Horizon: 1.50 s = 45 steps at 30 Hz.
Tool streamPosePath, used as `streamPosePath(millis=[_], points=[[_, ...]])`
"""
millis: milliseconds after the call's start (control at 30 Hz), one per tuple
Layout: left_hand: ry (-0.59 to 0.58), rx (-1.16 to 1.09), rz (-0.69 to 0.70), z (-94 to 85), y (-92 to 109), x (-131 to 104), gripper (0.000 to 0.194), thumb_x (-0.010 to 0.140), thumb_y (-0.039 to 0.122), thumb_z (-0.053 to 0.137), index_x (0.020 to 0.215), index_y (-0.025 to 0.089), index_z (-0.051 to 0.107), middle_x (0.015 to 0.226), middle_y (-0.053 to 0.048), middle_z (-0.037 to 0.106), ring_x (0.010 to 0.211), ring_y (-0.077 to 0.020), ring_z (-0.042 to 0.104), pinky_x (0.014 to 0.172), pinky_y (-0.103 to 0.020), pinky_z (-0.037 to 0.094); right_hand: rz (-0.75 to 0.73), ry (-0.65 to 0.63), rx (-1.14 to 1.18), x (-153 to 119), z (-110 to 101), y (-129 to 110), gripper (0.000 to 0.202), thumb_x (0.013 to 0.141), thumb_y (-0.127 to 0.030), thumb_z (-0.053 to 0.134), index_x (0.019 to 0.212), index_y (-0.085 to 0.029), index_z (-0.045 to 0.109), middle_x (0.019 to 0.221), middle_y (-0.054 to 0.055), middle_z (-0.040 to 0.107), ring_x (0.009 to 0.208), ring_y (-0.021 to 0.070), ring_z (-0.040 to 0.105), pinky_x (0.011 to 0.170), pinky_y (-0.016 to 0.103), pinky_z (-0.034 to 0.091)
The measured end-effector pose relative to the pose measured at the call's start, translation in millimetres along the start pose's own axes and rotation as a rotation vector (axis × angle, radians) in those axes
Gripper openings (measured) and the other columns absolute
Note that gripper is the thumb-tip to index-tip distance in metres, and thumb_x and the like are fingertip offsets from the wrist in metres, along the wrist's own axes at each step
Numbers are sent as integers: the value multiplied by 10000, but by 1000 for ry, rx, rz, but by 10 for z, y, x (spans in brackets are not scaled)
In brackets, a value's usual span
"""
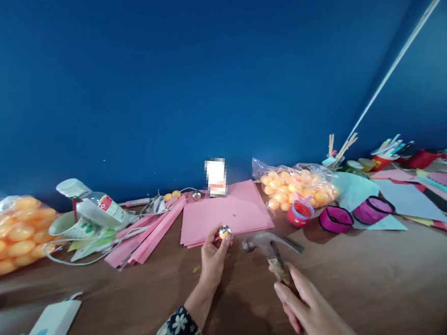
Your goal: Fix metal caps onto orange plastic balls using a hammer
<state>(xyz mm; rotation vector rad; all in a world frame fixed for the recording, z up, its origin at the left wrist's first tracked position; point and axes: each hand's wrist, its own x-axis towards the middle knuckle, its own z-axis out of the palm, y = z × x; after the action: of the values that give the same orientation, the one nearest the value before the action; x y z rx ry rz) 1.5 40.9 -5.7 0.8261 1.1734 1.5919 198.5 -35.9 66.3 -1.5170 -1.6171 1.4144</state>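
Observation:
Between the fingers and thumb of my left hand (214,253) is a small shiny metal ball (225,232), silver with a golden reflection. That hand is at the near edge of a stack of pink paper (224,213). My right hand (300,300) is wrapped round the wooden handle of a claw hammer (282,269). The hammer's metal head (266,242) is just right of the ball, apart from it, its claw pointing right. Another shiny ball (196,195) rests at the back left of the pink stack.
Clear bags of orange balls (8,236) lie at far left and behind the pink paper's right side. Pink strips (153,234), a plastic bottle (108,206) and a white cable (67,263) crowd the left. A red cup (300,214) and purple fabric pouches (335,219) stand right.

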Motion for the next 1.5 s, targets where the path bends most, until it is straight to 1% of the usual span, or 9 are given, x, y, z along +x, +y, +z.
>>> streamPosePath(millis=[200,433,700,800,967,1100,1300,1400,1500], points=[[14,41,-12,31,32,5,488,675,322,662,1120,162,542,917,-63,644,727,-122,604,701,-276,496,31,26,-66,-173,5,-28,338,886,-438,349,1098,-186,423,485,-94,376,436,93,398,477,203,374],[-12,107,72,14,24,-6,489,679,348,648,1118,154,551,832,-47,660,668,-118,607,674,-269,497,9,83,-65,-438,41,-10,351,871,-456,365,1065,-177,453,498,-80,408,445,100,415,486,208,382],[-19,120,91,14,35,-19,503,674,362,644,1117,141,550,828,-61,659,678,-131,611,658,-277,497,7,135,-84,-635,76,42,331,853,-474,378,972,-180,471,504,-72,399,453,108,415,494,219,396],[-28,130,91,6,30,-19,492,686,357,636,1120,143,547,836,-62,656,679,-128,607,668,-279,495,17,130,-97,-626,70,42,310,854,-481,374,899,-189,470,506,-69,397,454,106,415,493,218,397],[-28,141,93,-3,12,-21,496,703,355,621,1143,145,527,829,-57,652,682,-128,605,680,-286,492,1,138,-78,-536,50,52,349,856,-503,361,966,-189,465,533,-68,415,447,99,420,486,215,392],[-25,129,70,-8,-4,-26,492,697,331,632,1139,145,523,826,-52,652,699,-131,614,681,-273,492,-19,92,-54,-417,42,24,321,866,-476,366,935,-183,477,531,-67,419,448,90,409,485,209,390],[-10,100,54,-25,-47,-19,484,693,341,635,1124,144,532,863,-67,658,730,-149,627,679,-280,502,-23,-14,143,-209,-1,-132,356,869,-458,388,1091,-184,430,589,-60,421,466,88,399,459,208,388],[-3,87,37,-26,-49,-17,496,698,337,634,1142,150,520,911,-76,657,729,-140,622,697,-281,501,-35,-68,196,-145,-89,-261,327,878,-446,383,1075,-193,450,655,-39,473,507,93,447,537,239,417],[0,77,20,-16,-24,-18,498,698,335,637,1146,155,515,964,-83,652,740,-136,620,701,-273,499,-73,-109,91,-108,-206,-354,281,887,-431,373,931,-187,506,710,-9,540,596,117,513,686,297,424]])
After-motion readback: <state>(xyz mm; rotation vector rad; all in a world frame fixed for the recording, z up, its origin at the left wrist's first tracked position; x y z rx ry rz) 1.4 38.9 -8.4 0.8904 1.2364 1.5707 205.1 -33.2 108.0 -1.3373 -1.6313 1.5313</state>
